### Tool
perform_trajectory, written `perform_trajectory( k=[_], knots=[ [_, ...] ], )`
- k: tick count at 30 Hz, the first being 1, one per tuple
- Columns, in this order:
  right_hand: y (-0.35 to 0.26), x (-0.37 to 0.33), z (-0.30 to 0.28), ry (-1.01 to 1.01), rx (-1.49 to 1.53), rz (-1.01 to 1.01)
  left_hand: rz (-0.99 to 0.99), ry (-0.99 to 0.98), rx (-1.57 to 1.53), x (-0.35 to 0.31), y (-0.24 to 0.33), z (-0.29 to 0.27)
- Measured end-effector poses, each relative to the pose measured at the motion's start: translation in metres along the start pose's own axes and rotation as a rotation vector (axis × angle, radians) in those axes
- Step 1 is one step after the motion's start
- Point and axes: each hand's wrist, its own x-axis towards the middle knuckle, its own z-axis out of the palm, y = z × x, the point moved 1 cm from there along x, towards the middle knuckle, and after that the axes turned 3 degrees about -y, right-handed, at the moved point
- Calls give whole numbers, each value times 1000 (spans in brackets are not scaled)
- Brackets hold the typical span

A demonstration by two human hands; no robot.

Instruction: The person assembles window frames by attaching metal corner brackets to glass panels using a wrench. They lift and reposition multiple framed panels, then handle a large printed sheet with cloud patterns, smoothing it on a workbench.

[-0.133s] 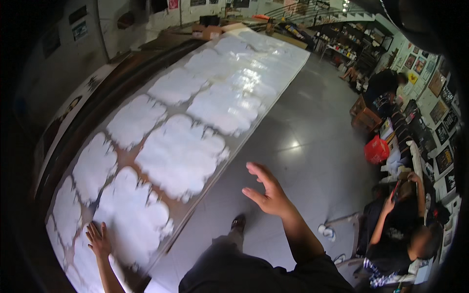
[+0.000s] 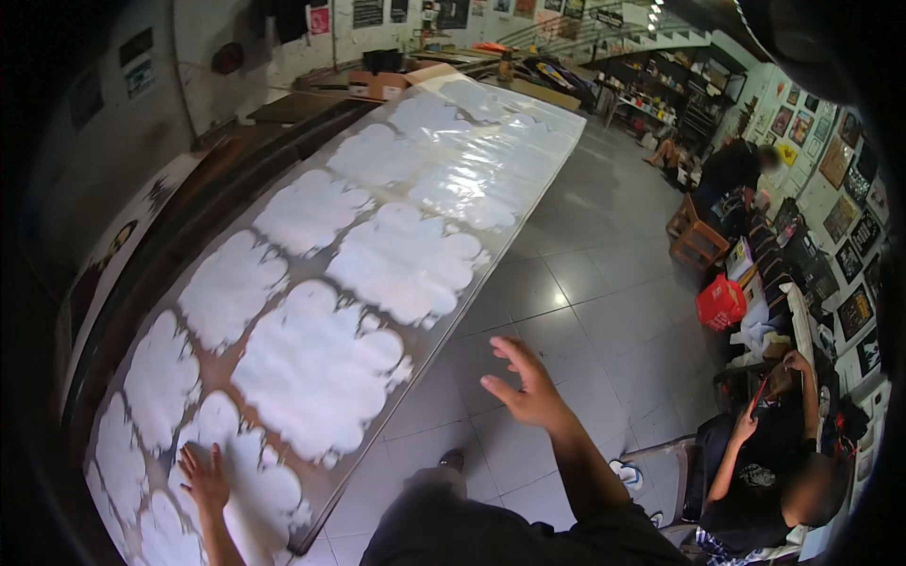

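A long table carries a clear plastic sheet with several white cloud-shaped pieces on or under it; which, I cannot tell. My left hand lies on the near end, over a white piece, with its fingers spread. A larger white piece is just beyond it. To the right of the table edge, my right hand hangs in the air above the floor. Its thumb and fingers are apart and nothing is between them.
Tiled floor stretches along the table's right side. On the right sits a person holding something red; another person is farther back near a wooden stool. A red bag and a cardboard box also show.
The whole view has tilted, so the table and its white pieces sit lower and farther left. My left hand stays on the surface; my right hand stays raised, fingers apart.
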Motion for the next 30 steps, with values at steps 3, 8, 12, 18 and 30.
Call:
perform_trajectory(
  k=[3,8,12,18,30],
  knots=[
    [49,40,-60,19,59,148,73,34,-121,-11,131,-45],
    [161,60,-167,201,92,425,304,55,-103,0,322,-78],
    [267,79,-247,403,156,558,452,112,-143,6,479,-106],
    [370,167,-389,459,158,575,513,32,-147,-7,705,-117],
    [567,437,-517,164,638,603,-47,-84,26,35,870,-91]
  ],
)
